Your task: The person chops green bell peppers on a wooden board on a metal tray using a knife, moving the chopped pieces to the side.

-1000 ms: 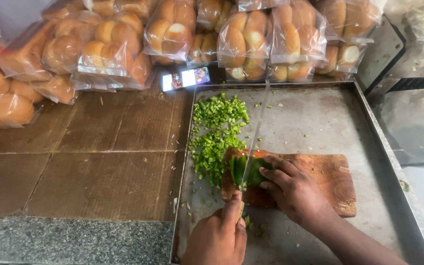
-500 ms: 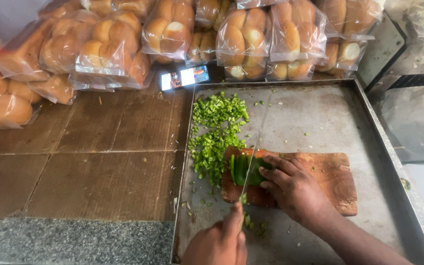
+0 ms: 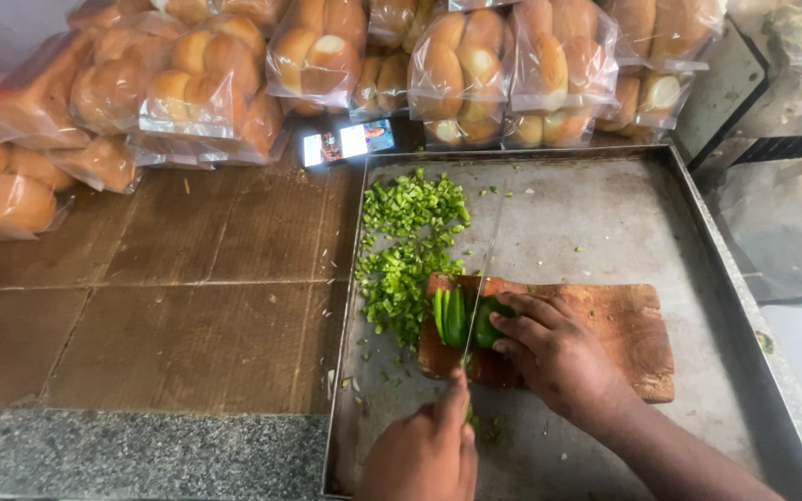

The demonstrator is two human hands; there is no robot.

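The left hand [image 3: 424, 455] is closing its fingers around the handle of a knife [image 3: 478, 278], its blade running away from the person. The right hand [image 3: 554, 348] is curling its fingers over a green pepper [image 3: 464, 318], pinning it on the wooden board [image 3: 624, 334]. The pepper's long axis is lying across the blade, its cut end facing the chopped pile [image 3: 410, 241] left of the fingertips. Cutting well is likely requiring tucked fingertips and thin, even slices.

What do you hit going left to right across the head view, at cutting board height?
Brown tiled counter → pile of chopped green pepper → sliced green pepper → knife blade → right hand → bare end of the wooden cutting board → metal tray rim.
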